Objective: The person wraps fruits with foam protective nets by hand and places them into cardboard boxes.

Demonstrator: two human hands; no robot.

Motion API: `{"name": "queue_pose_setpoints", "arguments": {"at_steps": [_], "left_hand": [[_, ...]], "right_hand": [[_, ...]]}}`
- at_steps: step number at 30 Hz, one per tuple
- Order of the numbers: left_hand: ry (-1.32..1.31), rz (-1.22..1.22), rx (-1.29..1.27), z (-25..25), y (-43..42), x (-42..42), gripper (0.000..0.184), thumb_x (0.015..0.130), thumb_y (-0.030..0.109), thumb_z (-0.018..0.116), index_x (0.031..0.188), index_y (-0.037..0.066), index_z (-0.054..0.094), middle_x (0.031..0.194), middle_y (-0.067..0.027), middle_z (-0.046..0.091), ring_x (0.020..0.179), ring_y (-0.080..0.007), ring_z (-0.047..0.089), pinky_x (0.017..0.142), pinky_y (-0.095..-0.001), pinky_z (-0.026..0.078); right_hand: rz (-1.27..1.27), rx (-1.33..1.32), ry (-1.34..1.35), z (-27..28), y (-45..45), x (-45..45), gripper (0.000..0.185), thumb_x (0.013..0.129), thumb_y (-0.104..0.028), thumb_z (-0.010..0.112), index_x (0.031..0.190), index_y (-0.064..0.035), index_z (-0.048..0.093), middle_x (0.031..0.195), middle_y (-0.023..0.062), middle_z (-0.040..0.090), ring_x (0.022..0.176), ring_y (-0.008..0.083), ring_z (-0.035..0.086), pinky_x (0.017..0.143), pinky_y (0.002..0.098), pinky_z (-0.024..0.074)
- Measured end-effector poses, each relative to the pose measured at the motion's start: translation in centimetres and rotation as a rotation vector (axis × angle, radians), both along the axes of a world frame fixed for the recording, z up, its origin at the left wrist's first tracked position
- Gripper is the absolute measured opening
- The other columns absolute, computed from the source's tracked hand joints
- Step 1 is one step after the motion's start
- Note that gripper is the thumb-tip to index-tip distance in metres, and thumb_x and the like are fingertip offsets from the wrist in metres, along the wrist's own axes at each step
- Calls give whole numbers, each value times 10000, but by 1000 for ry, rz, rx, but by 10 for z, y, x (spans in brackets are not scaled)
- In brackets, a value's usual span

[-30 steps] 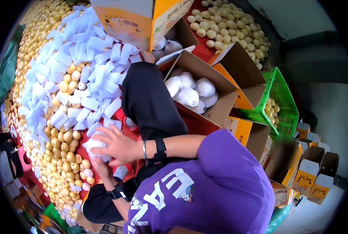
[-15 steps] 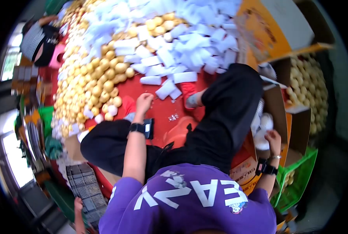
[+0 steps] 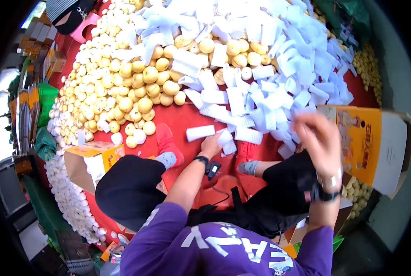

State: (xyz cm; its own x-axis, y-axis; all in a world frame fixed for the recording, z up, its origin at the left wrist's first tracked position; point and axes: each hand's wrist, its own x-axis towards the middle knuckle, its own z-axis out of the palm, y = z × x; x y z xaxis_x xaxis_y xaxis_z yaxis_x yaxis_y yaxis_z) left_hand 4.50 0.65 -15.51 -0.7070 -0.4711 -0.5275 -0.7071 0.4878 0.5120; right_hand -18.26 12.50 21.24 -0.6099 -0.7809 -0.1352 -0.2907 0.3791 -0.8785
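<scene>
My left hand (image 3: 211, 146) is low over the red floor covering, its fingers closed at the edge of a white foam net sleeve (image 3: 227, 142). Another foam net sleeve (image 3: 200, 133) lies just beyond the fingertips. My right hand (image 3: 319, 140) is raised near the orange carton, blurred by motion, with its curled fingers apart from the thumb and nothing visible in them. Beyond my feet spreads a heap of round pale-yellow fruits (image 3: 143, 87). A large pile of white foam sleeves (image 3: 279, 92) covers part of it.
To my right, an orange carton (image 3: 355, 152) with open flaps stands by more yellow fruits. An open carton (image 3: 108, 155) with white contents is beside my left knee. White-wrapped fruits (image 3: 69, 198) line the left side. Another person (image 3: 67, 16) is at the upper left by a pink stool (image 3: 84, 27).
My view has shifted. My left hand has reached forward to the foam sleeves. My right hand has come up out of the carton with white-wrapped fruits beside my right leg.
</scene>
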Motion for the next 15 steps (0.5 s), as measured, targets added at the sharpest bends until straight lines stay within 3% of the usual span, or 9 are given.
{"name": "queue_pose_setpoints", "arguments": {"at_steps": [1,3,5,7,9,10,12,14,15], "left_hand": [[30,95,156,8,-10,0,580,681,188,676,1208,96,452,1094,-147,547,1008,-315,523,848,-382,433],[140,412,699,-15,-31,15,625,690,95,666,1246,40,388,1130,-146,525,1009,-263,532,842,-341,438],[426,664,613,47,-46,11,723,686,-23,637,1307,11,269,1154,-129,492,1019,-197,509,838,-301,434],[511,857,741,63,-60,14,812,683,-85,615,1348,34,165,1169,-123,465,1024,-187,497,840,-297,434],[498,863,791,84,-75,11,750,719,-64,604,1339,50,197,1163,-109,473,1029,-187,494,830,-286,435],[507,836,815,79,-79,13,693,740,-29,597,1322,52,228,1136,-120,499,1012,-204,514,820,-295,438],[511,813,837,60,-83,23,638,761,6,589,1304,54,259,1109,-132,525,995,-220,534,810,-304,441],[317,663,265,16,-80,42,527,797,105,573,1257,64,320,1036,-183,571,953,-295,568,797,-348,444],[317,664,268,8,-80,46,527,797,105,573,1257,64,320,1036,-183,571,953,-295,568,797,-348,444]], "right_hand": [[6,-12,35,-35,-35,-25,193,765,-94,586,910,33,597,734,97,622,661,127,578,613,258,457],[66,97,56,-120,-93,-85,244,783,-167,540,936,10,606,735,119,627,659,176,594,620,276,461],[20,327,292,-209,-140,-126,302,746,-254,516,910,-28,631,859,167,633,803,280,612,735,366,470],[62,622,409,-270,-178,-137,342,751,-287,523,992,-58,603,955,169,618,896,299,596,802,380,455],[1,740,371,-297,-206,-123,447,758,-346,529,1118,-81,515,1042,167,593,956,307,576,833,385,444],[6,821,289,-301,-219,-120,623,754,-397,538,1255,-66,374,1078,192,570,983,321,562,843,381,439],[-27,862,276,-308,-235,-113,631,734,-432,565,1211,-57,393,1052,172,590,962,298,578,816,377,455],[-22,889,262,-316,-242,-114,635,725,-440,575,1202,-61,395,1043,163,596,952,290,584,802,374,462],[-15,873,303,-319,-242,-114,637,713,-451,589,1181,-58,410,1027,160,602,920,289,595,781,372,471]]}}
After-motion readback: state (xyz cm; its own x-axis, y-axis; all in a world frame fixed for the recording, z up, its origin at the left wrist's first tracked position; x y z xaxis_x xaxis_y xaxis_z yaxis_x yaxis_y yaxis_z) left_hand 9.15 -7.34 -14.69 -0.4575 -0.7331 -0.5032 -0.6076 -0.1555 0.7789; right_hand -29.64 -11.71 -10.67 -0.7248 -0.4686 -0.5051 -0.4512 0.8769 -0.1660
